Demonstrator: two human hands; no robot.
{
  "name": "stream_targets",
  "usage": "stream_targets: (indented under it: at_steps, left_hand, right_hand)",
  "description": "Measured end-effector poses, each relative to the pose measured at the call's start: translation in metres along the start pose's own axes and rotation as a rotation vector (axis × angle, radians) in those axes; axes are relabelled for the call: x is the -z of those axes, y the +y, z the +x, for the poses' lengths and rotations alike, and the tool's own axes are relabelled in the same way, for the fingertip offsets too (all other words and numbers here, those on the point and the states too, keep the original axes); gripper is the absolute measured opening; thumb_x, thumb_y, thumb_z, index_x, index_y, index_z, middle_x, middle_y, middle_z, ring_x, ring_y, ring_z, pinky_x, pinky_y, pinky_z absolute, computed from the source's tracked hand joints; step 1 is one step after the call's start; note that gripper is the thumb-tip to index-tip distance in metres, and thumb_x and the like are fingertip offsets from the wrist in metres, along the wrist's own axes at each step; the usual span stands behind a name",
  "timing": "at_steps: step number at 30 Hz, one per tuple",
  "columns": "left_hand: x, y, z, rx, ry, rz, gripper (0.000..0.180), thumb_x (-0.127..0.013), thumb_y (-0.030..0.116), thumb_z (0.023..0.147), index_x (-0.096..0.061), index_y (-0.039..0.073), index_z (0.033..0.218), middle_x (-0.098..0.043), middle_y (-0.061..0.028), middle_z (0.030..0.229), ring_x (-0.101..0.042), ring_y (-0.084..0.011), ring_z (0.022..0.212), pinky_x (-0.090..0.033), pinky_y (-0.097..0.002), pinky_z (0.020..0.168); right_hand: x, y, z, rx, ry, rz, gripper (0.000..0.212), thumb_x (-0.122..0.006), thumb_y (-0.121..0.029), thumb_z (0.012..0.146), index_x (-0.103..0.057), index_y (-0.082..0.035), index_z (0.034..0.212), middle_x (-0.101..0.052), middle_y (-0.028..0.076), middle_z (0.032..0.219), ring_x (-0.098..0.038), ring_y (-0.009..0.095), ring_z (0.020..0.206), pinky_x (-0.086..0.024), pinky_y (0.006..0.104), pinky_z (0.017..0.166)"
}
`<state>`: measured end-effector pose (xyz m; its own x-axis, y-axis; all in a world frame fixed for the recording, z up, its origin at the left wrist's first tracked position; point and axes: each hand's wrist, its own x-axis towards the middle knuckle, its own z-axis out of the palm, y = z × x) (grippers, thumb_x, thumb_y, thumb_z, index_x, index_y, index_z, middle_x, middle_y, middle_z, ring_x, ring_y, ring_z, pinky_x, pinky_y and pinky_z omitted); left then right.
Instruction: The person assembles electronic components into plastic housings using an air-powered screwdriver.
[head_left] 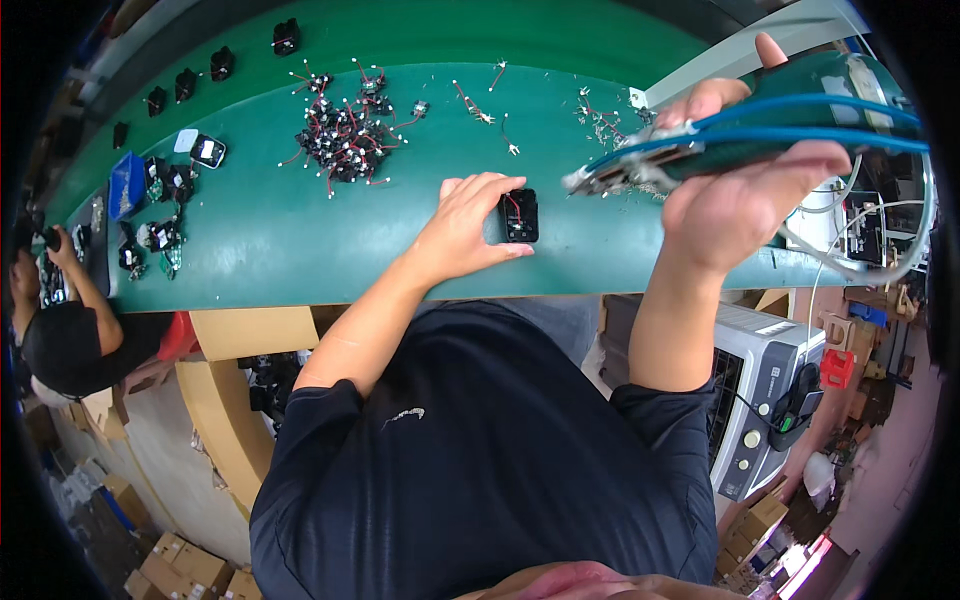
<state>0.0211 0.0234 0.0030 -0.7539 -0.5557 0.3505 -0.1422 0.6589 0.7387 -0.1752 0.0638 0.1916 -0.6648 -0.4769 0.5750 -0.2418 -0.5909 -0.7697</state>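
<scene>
My left hand [462, 228] lies on the green bench, its thumb and fingers bracketing a small black plastic housing [520, 216]. A thin red wire shows inside the housing. Raised to the right of it, my right hand [728, 208] is wrapped around a power tool [640, 165] with a metal nose and blue hoses. The nose slants down to the left and stays apart from the housing. The tool covers part of my right hand's fingers, and some blur softens that hand.
A heap of small black parts with red wires [345, 140] lies at back left, with loose wires [600, 122] at back right. Further left are a blue bin [127, 186] and black housings [165, 235]. Another person [75, 320] works at far left. A white cooler [765, 400] stands below right.
</scene>
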Motion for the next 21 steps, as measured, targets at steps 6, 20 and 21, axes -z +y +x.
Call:
stream_targets:
  at_steps: [6, 20, 21]
  left_hand:
    - [0.001, -0.001, -0.002, 0.004, 0.007, -0.009, 0.088, -0.094, 0.041, 0.069, -0.057, 0.009, 0.142, -0.063, -0.0126, 0.134, -0.058, -0.031, 0.126, -0.037, -0.0423, 0.105]
    - [0.003, 0.0, -0.001, -0.018, 0.033, -0.027, 0.082, -0.096, 0.039, 0.067, -0.061, 0.01, 0.136, -0.068, -0.0095, 0.127, -0.062, -0.0282, 0.12, -0.039, -0.0405, 0.102]
    - [0.004, 0.001, -0.001, -0.008, 0.03, -0.036, 0.082, -0.096, 0.039, 0.067, -0.061, 0.01, 0.136, -0.068, -0.0095, 0.127, -0.062, -0.0281, 0.12, -0.039, -0.0405, 0.102]
  right_hand:
    - [-0.022, -0.034, -0.037, -0.218, -0.137, -0.119, 0.108, -0.031, -0.084, 0.097, -0.04, 0.01, 0.149, -0.061, 0.01, 0.08, -0.062, 0.02, 0.072, -0.054, 0.0335, 0.067]
    - [-0.002, 0.006, -0.051, -0.287, -0.11, 0.129, 0.121, -0.02, -0.098, 0.085, -0.056, 0.008, 0.131, -0.064, 0.013, 0.074, -0.064, 0.021, 0.061, -0.055, 0.0278, 0.058]
    - [-0.001, 0.006, -0.052, -0.293, -0.109, 0.13, 0.121, -0.021, -0.098, 0.085, -0.055, 0.008, 0.131, -0.064, 0.013, 0.075, -0.064, 0.021, 0.061, -0.055, 0.0277, 0.058]
